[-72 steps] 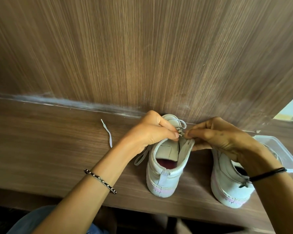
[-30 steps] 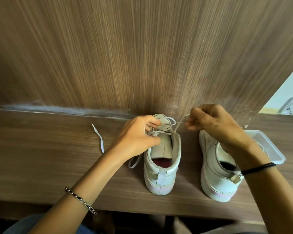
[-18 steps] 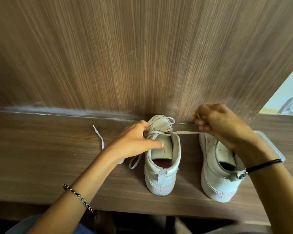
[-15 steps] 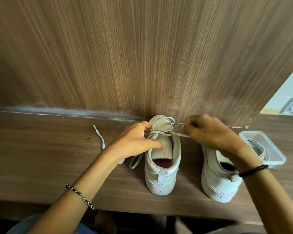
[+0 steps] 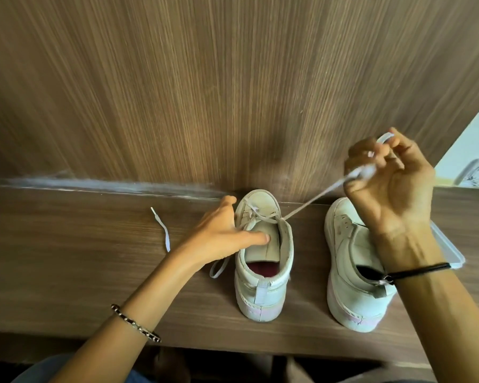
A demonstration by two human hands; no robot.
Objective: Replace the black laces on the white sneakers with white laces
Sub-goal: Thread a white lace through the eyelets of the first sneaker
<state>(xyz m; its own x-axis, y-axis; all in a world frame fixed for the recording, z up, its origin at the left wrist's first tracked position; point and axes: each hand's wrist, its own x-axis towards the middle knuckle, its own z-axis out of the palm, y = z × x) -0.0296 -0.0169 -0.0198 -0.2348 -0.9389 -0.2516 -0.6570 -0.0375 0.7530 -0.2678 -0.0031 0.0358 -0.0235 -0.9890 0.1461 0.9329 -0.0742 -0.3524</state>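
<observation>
**Wood-grain worktop, two white sneakers, one lace drawn tight**

From the head camera, a brown wood-grain worktop (image 5: 67, 258) runs across the view and meets an upright back panel (image 5: 205, 78) of the same grain. Two white sneakers stand on it side by side, apart. Both have their heels towards the person and their toes at the panel, so the long axes run front to back. The right sneaker (image 5: 351, 286) is angled a little, with its toe turned slightly leftwards.

The left sneaker (image 5: 263, 272) shows a dark red insole. Its lower eyelets are partly covered by the left grip (image 5: 224, 236), which lies flat with straight fingers, the index finger pressing on the tongue and the thumb beside the toe. It holds nothing.

The white lace (image 5: 310, 201) crosses the top of this shoe, then rises tight, up and to the right, into the right grip (image 5: 390, 183). That grip is raised above the right sneaker, palm towards the camera, with its fingers curled and pinching the lace. The lace is blurred there, and a short loop of it shows above the fingertips.

A loose lace end (image 5: 162, 230) lies on the worktop to the left. The left forearm covers the place where it might join a loop beside the shoe.

The right wrist hides most of the right sneaker's collar and of a clear plastic container (image 5: 451, 252) behind it, so its contents cannot be seen.

A beaded bracelet (image 5: 136, 323) is on the left wrist and a black band (image 5: 421, 269) on the right.
</observation>
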